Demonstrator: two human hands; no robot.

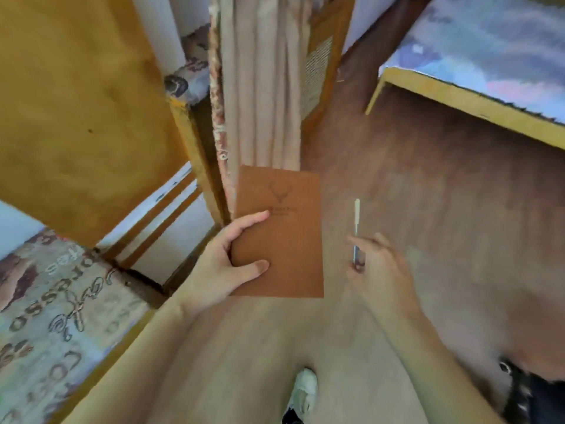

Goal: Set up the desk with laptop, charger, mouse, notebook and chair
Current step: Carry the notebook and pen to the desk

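My left hand grips the notebook over the floor; my right hand pinches a pen. No table, laptop, charger, mouse or chair shows, so I judge most setup remains.

Left hand grips brown notebook by its left edge — thumb on cover. Right hand pinches pen, tip upward — above wooden floor. Shoe below.

Left hand grips brown leather-look notebook by its left edge; right hand right of it pinches slim white pen, both forearms extended.
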